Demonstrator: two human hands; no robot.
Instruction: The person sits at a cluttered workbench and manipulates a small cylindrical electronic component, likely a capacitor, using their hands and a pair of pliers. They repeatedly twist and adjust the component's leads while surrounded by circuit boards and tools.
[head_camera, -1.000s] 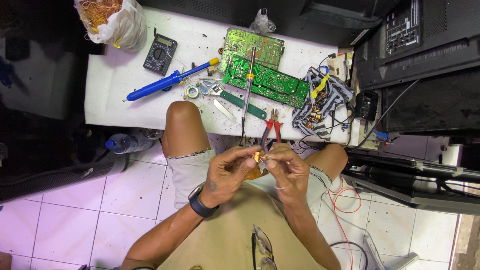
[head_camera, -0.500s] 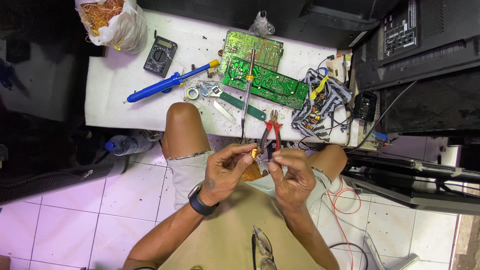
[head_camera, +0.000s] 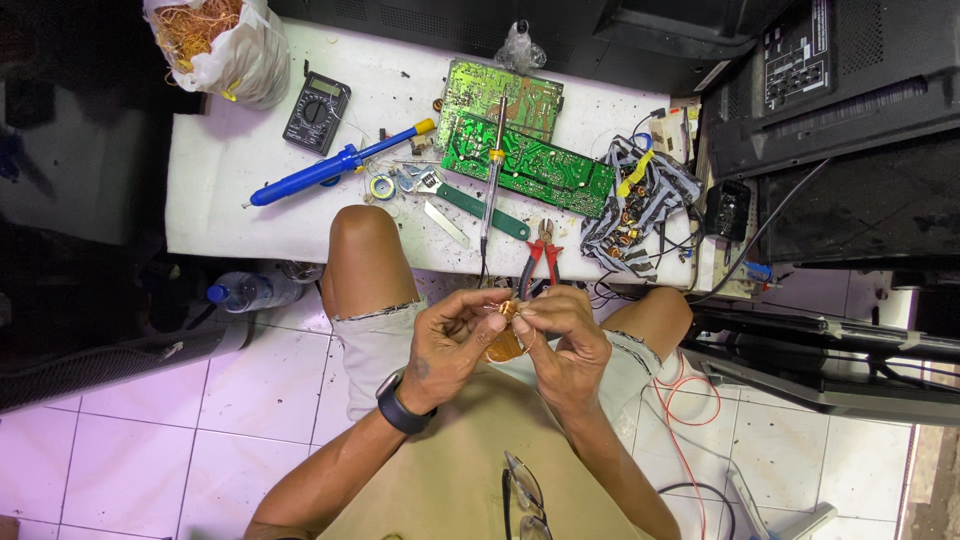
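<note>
Here, the person sits at a low white table (head_camera: 230, 190) with both hands raised over the lap, between the knees. The left hand (head_camera: 452, 345) and right hand (head_camera: 560, 335) pinch 1 small copper-coloured coil (head_camera: 505, 340) between their fingertips, each hand closed on it from its own side. It looks light and small, probably wound of thin wire, so I'd judge it delicate: a hard squeeze could bend the windings, and the safest hold seems to be on its outer rim rather than across any loose strand. Its surface is mostly hidden by the fingers.

Room is tight in front. The red-handled pliers (head_camera: 540, 255) hang at the table edge just beyond the hands, and the soldering iron (head_camera: 492, 170) lies across 2 green circuit boards (head_camera: 525, 160). Further left rest a blue desoldering pump (head_camera: 330, 170) and a black multimeter (head_camera: 316, 112). Toward the body the lap is open, with folded glasses (head_camera: 525, 495) hanging at the shirt.
</note>
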